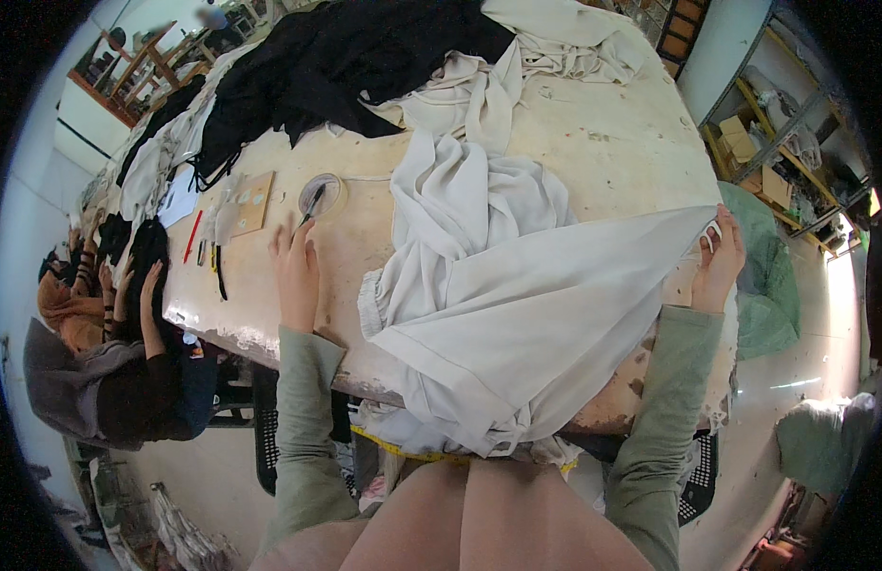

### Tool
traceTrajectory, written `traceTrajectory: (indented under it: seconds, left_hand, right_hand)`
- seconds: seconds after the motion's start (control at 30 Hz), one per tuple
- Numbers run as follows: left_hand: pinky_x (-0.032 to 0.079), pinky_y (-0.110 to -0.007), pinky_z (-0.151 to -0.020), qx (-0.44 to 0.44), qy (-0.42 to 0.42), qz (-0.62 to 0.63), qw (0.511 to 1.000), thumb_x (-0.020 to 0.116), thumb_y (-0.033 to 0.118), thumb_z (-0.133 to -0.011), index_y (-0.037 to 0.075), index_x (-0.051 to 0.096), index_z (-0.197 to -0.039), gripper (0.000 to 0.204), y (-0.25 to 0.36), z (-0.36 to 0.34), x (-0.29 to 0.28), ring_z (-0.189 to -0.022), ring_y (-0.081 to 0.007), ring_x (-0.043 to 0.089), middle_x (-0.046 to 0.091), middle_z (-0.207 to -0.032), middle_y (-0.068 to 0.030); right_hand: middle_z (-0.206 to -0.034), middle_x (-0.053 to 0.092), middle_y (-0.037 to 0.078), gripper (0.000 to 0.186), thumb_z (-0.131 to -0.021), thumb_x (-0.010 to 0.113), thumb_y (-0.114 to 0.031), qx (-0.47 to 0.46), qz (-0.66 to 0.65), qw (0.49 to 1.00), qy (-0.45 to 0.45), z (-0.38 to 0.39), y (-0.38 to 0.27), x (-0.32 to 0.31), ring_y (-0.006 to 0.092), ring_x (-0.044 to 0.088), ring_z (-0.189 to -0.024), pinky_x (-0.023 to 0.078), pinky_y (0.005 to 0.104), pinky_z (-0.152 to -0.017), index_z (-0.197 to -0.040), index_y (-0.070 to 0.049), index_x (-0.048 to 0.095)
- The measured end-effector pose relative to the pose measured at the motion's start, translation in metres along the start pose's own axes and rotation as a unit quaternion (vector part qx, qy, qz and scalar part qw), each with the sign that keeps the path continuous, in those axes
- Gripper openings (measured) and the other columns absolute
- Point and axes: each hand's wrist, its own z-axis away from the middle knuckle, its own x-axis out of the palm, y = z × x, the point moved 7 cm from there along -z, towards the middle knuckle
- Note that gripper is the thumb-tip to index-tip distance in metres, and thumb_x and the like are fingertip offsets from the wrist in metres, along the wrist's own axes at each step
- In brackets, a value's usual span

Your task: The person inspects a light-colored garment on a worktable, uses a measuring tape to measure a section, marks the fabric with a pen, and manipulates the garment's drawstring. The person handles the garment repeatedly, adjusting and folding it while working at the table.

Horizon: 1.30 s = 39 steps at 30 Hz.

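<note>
A pale off-white garment (pixel 526 305) with an elastic-gathered edge is spread before me, its near part hanging over the table's front edge. At the right, my right hand (pixel 719 262) pinches a corner of it and pulls the cloth out taut. My left hand (pixel 296 276) is left of the garment, reaching over the table with fingers extended and somewhat apart. Its fingertips are at the near end of a slim dark tool (pixel 315 200), which lies across a roll of tape (pixel 338 195). Whether the tool is snips or a pen I cannot tell.
Black cloth (pixel 346 62) and more off-white garments (pixel 584 43) lie across the far table (pixel 631 143). A red pen (pixel 192 236), a yellow-black cutter (pixel 218 271) and a brown board (pixel 251 205) are left. People (pixel 127 381) work at the left edge; shelves (pixel 774 143) stand right.
</note>
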Motion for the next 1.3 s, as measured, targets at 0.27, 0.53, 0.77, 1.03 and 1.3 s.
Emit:
traceTrajectory:
  seconds: [0.27,0.53,0.77,1.03,1.3]
  left_hand:
    - [0.040,-0.034,-0.092,-0.063,-0.240,0.514,0.821,0.061,0.011,-0.087,0.006,0.064,-0.112,0.025,0.115,-0.010,-0.005,-0.105,-0.0275,0.052,0.064,-0.101,-0.0102]
    - [0.041,-0.029,-0.078,-0.024,-0.322,0.485,0.813,0.065,0.020,-0.087,0.003,0.069,-0.097,0.020,0.153,-0.014,0.011,-0.081,-0.0204,0.054,0.064,-0.091,-0.0082]
    - [0.041,-0.029,-0.079,-0.174,-0.348,0.494,0.777,0.068,0.018,-0.083,0.001,0.068,-0.089,0.018,0.055,-0.063,-0.013,-0.086,-0.0176,0.054,0.063,-0.084,-0.0064]
    - [0.038,-0.038,-0.094,0.091,-0.180,0.308,0.930,0.065,0.018,-0.083,0.008,0.059,-0.111,0.031,0.115,-0.067,-0.016,-0.108,-0.0291,0.051,0.060,-0.110,-0.0129]
    - [0.038,-0.041,-0.088,0.111,-0.201,0.272,0.934,0.066,0.017,-0.079,0.012,0.059,-0.106,0.028,0.178,-0.003,0.003,-0.105,-0.0300,0.049,0.055,-0.108,-0.0078]
  right_hand:
    - [-0.098,0.063,-0.004,0.019,-0.089,0.066,-0.023,-0.065,0.001,0.998,0.006,-0.008,-0.013,-0.006,0.0073,0.052,-0.083,0.039,0.0232,-0.077,-0.102,-0.009,0.066]
    - [-0.097,0.063,-0.002,0.022,-0.091,0.063,-0.020,-0.052,-0.058,0.997,-0.003,-0.019,-0.018,-0.019,0.0071,0.056,-0.082,0.041,0.0213,-0.068,-0.108,-0.006,0.062]
    - [-0.092,0.062,0.000,0.019,-0.091,0.062,-0.017,0.131,-0.165,0.951,-0.225,0.012,-0.005,0.036,0.0061,0.054,-0.071,0.041,0.0187,-0.056,-0.105,-0.003,0.063]
    - [-0.092,0.063,-0.002,0.018,-0.091,0.061,-0.019,0.032,0.082,0.976,-0.201,0.056,0.035,0.081,0.0051,0.052,-0.082,0.039,0.0206,-0.072,-0.100,-0.004,0.067]
    - [-0.088,0.062,-0.006,0.016,-0.090,0.063,-0.020,0.060,0.055,0.992,-0.098,0.022,0.020,0.042,0.0038,0.050,-0.082,0.036,0.0195,-0.072,-0.099,-0.009,0.069]
